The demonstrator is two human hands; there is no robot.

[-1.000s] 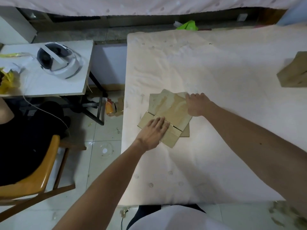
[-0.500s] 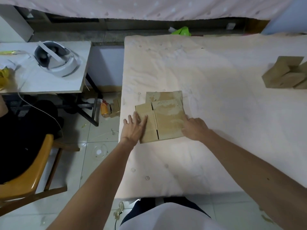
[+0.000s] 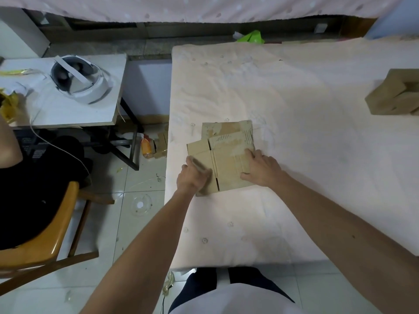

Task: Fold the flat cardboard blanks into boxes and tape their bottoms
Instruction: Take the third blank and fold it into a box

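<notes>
lying flat & stacked, cardboard blanks (image 3: pixel 226 168) w/ scuffed, pale-patched faces.

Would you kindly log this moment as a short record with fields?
surface: white cloth-covered table
work piece: flat brown cardboard blanks, stacked near the table's left edge
left hand: at the top blank's left flap, blurred, grip unclear
right hand: spread flat, pressing the top blank
far right: folded brown cardboard box
side table: white headset
</notes>
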